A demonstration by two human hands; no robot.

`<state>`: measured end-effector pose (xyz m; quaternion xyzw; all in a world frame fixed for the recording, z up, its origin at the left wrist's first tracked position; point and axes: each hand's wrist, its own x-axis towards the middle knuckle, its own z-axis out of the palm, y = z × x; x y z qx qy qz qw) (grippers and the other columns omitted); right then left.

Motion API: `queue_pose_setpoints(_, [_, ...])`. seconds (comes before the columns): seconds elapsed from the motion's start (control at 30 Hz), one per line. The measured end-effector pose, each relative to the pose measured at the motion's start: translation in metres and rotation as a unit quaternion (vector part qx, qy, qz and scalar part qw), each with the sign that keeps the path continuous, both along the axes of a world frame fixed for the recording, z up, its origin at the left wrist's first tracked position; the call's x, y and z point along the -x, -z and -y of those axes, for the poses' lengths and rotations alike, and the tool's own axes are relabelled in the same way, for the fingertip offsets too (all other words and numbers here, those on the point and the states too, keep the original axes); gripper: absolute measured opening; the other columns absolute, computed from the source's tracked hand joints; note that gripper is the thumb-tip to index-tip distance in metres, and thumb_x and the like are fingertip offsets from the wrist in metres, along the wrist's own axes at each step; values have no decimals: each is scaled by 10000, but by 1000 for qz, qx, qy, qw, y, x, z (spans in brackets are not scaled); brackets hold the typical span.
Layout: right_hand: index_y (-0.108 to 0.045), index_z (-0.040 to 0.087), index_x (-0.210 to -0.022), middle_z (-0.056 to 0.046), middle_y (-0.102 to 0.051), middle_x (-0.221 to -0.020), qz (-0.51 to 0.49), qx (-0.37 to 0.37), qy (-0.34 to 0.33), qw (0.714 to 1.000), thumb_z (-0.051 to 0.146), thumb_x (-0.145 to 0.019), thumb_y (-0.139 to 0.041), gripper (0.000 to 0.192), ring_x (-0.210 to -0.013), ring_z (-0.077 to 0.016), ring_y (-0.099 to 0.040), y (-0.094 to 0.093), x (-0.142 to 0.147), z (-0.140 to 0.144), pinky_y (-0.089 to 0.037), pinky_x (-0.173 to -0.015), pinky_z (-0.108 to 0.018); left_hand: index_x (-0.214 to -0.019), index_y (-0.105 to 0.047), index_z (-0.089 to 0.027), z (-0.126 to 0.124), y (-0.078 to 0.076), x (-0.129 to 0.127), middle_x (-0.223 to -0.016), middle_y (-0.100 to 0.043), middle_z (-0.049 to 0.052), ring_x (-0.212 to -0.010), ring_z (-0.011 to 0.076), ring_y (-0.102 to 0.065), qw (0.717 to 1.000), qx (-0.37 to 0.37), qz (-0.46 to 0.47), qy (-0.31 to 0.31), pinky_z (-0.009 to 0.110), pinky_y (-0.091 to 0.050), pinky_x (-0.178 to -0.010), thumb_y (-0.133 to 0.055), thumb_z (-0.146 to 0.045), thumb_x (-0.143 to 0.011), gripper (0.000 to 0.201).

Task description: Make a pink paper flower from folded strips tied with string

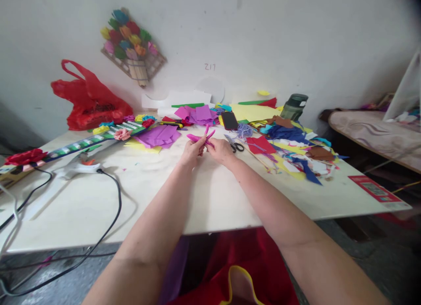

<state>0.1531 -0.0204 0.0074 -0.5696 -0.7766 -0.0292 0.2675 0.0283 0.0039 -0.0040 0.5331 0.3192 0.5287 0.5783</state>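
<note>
My left hand [194,151] and my right hand [219,150] meet over the middle of the white table [217,191]. Both pinch a folded piece of magenta paper [206,136], whose narrow points stick up and out to the left between the fingers. How it is folded lower down is hidden by my fingers. Just right of my right hand lie scissors [237,146] with black handles. A stack of purple paper sheets [159,136] rests on the table to the left of my left hand.
Paper scraps [289,134] in many colours cover the table's right side, near a dark phone [229,120] and a green bottle [294,107]. Leftward are a white glue gun [74,168] with a black cable [120,200], a flower-trimmed strip [82,143] and a red plastic bag [88,103].
</note>
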Motion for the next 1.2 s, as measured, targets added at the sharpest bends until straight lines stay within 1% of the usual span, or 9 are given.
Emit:
queue_pose_setpoints(0.13, [-588, 177, -1035, -92, -676, -899, 54, 13, 46, 997, 324, -870, -353, 322, -818, -210, -609, -5, 2, 4, -363, -695, -280, -516, -387, -168, -2, 3, -2, -396, -296, -69, -356, 35, -245, 1000, 2, -7, 4, 203, -202, -381, -634, -465, -687, 422])
queue_pose_setpoints(0.27, [-589, 156, -1015, -116, -675, -887, 91, 10, 62, 994, 328, -869, -343, 334, -798, -227, -615, -6, 2, 7, -365, -692, -304, -473, -356, -174, -1, 3, -4, -368, -298, -64, -335, 33, -236, 999, 18, -27, 0, 213, -182, -369, -639, -488, -671, 467])
queue_pose_setpoints(0.43, [-613, 151, -976, -118, -679, -886, 111, 0, 49, 993, 286, -867, -337, 326, -818, -234, -616, -7, 2, 7, -366, -696, -314, -451, -342, -180, 1, 0, -6, -349, -284, -67, -327, 31, -232, 999, 36, -32, 2, 222, -172, -368, -642, -482, -677, 482])
queue_pose_setpoints(0.6, [-621, 144, -959, -120, -678, -889, 121, -1, 32, 992, 277, -870, -339, 324, -826, -227, -614, -10, 1, 8, -358, -683, -303, -458, -373, -178, 0, 1, -4, -348, -288, -68, -320, 31, -233, 999, 41, -30, 3, 227, -170, -365, -655, -484, -667, 465])
queue_pose_setpoints(0.73, [-620, 121, -932, -139, -670, -886, 138, -9, 11, 990, 268, -868, -339, 323, -829, -225, -607, -14, 1, 10, -339, -661, -293, -469, -379, -178, 0, 1, -2, -356, -269, -74, -326, 31, -220, 999, 42, -12, 20, 224, -179, -365, -643, -490, -680, 460])
queue_pose_setpoints(0.87, [-621, 131, -921, -117, -675, -875, 118, -16, -5, 993, 285, -876, -338, 325, -809, -208, -602, -10, -1, 7, -319, -645, -280, -471, -374, -180, 1, -2, -1, -357, -244, -82, -320, 32, -202, 997, 59, 8, 38, 227, -167, -361, -648, -469, -682, 451])
queue_pose_setpoints(1.03, [-604, 172, -947, -73, -679, -847, 71, 0, 14, 997, 324, -888, -336, 314, -762, -185, -602, 0, -1, 1, -311, -632, -263, -481, -377, -174, -1, 1, -1, -368, -285, -75, -326, 30, -230, 998, 62, 10, 20, 216, -182, -365, -661, -450, -671, 439])
queue_pose_setpoints(1.2, [-590, 191, -984, -69, -676, -884, 54, 10, 26, 998, 343, -899, -319, 323, -806, -184, -604, 2, 0, 0, -328, -661, -259, -491, -388, -166, -5, 5, -1, -390, -327, -63, -341, 30, -263, 999, 49, 14, 15, 207, -198, -374, -647, -446, -684, 427])
